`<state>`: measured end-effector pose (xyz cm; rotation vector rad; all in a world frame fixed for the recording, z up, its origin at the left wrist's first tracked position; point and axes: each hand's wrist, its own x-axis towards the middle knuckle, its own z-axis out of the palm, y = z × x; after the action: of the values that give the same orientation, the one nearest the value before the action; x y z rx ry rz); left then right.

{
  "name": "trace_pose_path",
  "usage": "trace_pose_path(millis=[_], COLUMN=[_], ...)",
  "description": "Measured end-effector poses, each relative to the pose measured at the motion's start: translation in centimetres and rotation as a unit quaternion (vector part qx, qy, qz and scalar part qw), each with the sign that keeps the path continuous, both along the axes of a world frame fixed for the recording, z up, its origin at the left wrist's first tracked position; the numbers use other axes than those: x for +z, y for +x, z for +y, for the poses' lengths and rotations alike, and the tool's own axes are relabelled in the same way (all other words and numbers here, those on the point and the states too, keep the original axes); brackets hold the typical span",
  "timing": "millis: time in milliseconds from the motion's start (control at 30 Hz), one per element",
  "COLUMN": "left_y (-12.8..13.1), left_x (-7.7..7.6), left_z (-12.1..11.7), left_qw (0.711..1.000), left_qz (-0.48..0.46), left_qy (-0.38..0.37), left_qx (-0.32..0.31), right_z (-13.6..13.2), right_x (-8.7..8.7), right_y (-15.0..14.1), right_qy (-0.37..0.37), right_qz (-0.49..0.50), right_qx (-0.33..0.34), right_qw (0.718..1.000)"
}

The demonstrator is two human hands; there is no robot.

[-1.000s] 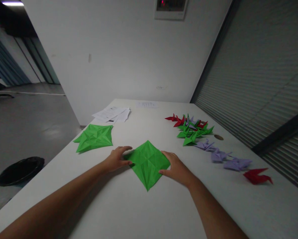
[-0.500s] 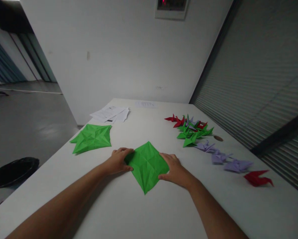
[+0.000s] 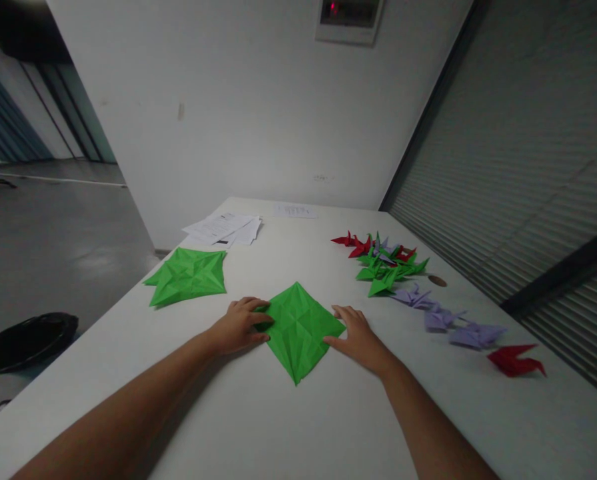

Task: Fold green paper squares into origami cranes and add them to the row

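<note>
A creased green sheet of origami paper [image 3: 298,327] lies on the white table in front of me, one corner pointing towards me. My left hand [image 3: 241,325] rests at its left corner, fingers apart and lying over the edge, with the thumb lower down. At the right corner, my right hand [image 3: 356,337] is open, thumb and fingers spread around the tip. The thumb touches or nearly touches the paper's lower right edge. Fold lines cross at the middle of the sheet.
More creased green sheets [image 3: 193,277] overlap at the left. Printed papers [image 3: 223,229] lie farther back. Green, red and purple folded paper cranes [image 3: 388,267] cluster at the right, with purple cranes [image 3: 476,335] and a red crane [image 3: 516,360] nearer. A black-lined bin [image 3: 28,343] stands left of the table.
The green sheet has shifted slightly right and lies flatter. My right hand has moved a little right, its fingers coming off the sheet's upper right edge. The left fingers have spread.
</note>
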<state>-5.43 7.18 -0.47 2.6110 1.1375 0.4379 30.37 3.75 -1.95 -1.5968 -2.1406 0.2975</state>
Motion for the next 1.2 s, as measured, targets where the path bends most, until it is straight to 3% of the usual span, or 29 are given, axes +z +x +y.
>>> trace_pose_path(millis=[533,833,967,1200], left_y=[-0.2,0.9,1.0,0.8], left_x=[-0.3,0.9,1.2,1.3], left_z=[0.0,-1.5,-1.7,-1.6], left_qw=[1.000,0.984,0.983,0.983], left_qz=[0.008,-0.018,0.005,0.010], left_qy=[0.017,0.040,0.033,0.029], left_qx=[-0.024,-0.170,-0.180,-0.179], right_z=[0.5,0.6,0.6,0.7], right_x=[0.4,-0.6,-0.9,-1.0], right_y=[-1.0,-1.1,-1.1,-1.3], right_qy=[-0.041,-0.017,-0.009,-0.018], right_qz=[-0.016,-0.064,-0.086,-0.080], right_qx=[-0.053,-0.104,-0.173,-0.205], right_qw=[0.998,0.992,0.981,0.975])
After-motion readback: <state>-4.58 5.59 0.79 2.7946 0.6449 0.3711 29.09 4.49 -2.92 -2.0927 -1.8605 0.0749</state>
